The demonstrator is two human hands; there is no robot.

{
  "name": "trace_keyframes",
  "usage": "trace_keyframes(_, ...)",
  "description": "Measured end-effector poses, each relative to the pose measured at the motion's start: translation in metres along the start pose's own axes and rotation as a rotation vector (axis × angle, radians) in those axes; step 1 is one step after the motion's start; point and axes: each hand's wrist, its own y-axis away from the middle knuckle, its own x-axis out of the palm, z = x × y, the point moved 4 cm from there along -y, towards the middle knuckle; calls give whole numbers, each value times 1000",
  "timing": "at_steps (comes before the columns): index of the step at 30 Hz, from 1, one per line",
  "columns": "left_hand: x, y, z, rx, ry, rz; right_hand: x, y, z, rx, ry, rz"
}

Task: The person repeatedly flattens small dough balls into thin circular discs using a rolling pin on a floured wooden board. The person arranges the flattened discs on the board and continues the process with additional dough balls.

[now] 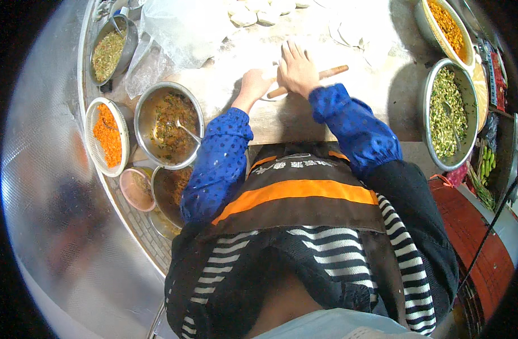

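A wooden rolling pin (334, 72) lies slantwise on the floured work board (225, 123). My right hand (296, 70) presses flat on its middle, fingers stretched forward. Beside it, my left hand (256, 87) is at the edge of a thin, pale piece of dough (276, 96), partly under the pin; glare hides the fingertips and most of the dough's outline. Several pale dough pieces (244, 18) sit farther back on the board.
At left stand a steel bowl of dark filling with a spoon (170, 127), a basket of orange shreds (108, 135) and a bowl of chopped filling (108, 55). Clear plastic sheeting (174, 38) lies behind. At right are a large bowl of green filling (449, 114) and an orange-filled basket (447, 29).
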Motion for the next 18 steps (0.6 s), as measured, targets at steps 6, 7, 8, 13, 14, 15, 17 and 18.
trace_keyframes(6,8,24,15,-227,444,72,-21,25,9,15,-32,72)
trace_keyframes(7,13,27,19,-339,359,191,-23,20,10,33,-45,106)
trace_keyframes(8,11,25,16,-242,264,173,-28,12,13,24,-71,13)
trace_keyframes(13,-7,19,-11,-82,23,-123,-12,-1,9,71,-40,161)
trace_keyframes(14,-3,26,-9,-324,453,-105,-7,10,7,37,-12,195)
trace_keyframes(15,-8,26,-18,-253,607,-145,-4,36,4,18,-14,251)
trace_keyframes(17,-6,21,-29,-357,882,-180,11,63,-5,5,53,241)
trace_keyframes(18,-11,6,-36,-278,856,-201,16,71,-8,-21,18,160)
